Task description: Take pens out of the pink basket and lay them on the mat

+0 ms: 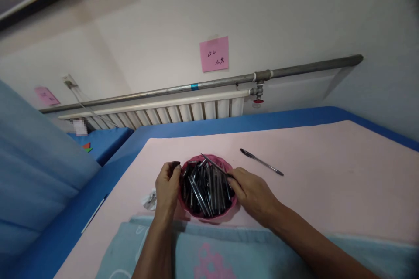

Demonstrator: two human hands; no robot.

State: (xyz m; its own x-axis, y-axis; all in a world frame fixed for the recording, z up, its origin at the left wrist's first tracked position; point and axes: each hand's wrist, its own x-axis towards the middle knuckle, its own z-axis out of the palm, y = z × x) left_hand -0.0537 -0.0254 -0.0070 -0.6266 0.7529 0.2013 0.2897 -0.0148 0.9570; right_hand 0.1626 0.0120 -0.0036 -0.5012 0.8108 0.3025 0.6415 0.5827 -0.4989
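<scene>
A pink basket [236, 202] sits before me, filled with clear pen barrels [199, 196] and dark pen parts. At its left rim, my left hand [167, 187] pinches a small black piece that looks like a pen cap [176, 164]. My right hand [253, 192], at the right rim, grips a slim uncapped pen [214, 164]. The pen's pointed end reaches up and left over the basket. Behind my right hand, a clear pen with a black cap [262, 162] lies on the pink sheet.
A pink sheet [327, 174] covers the blue bed [294, 117]. Crumpled white wrapping [150, 200] lies left of my left hand. A light blue patterned cloth [255, 253] is spread along the near edge. Beyond are a radiator [183, 112] and a pipe [222, 82]; a blue curtain [39, 174] hangs left.
</scene>
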